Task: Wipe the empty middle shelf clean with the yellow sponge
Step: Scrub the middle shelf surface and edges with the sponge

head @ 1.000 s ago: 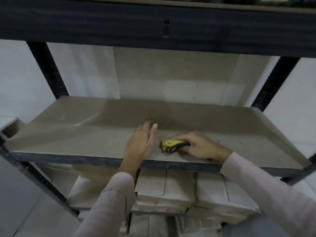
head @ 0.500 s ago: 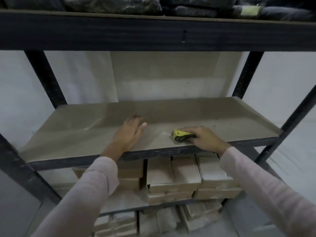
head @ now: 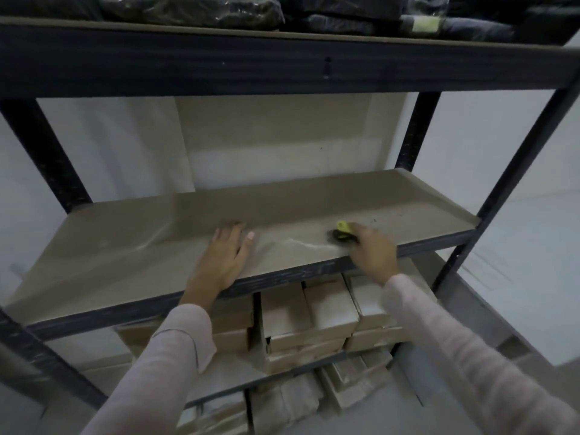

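The middle shelf is a bare tan board in a dark metal rack. My right hand grips the yellow sponge, which has a dark scouring side, and presses it on the shelf's right front part. A pale wet streak runs on the board just left of the sponge. My left hand lies flat on the shelf near its front edge, fingers apart, holding nothing.
Dark wrapped bundles fill the top shelf above a thick black beam. Several cardboard boxes are stacked on the lower shelves. Black uprights stand at the rack's corners, with a grey wall behind.
My right hand has slid the sponge to the right along the shelf, leaving a wet streak. The left hand stays flat on the board. The camera has pulled back and up.
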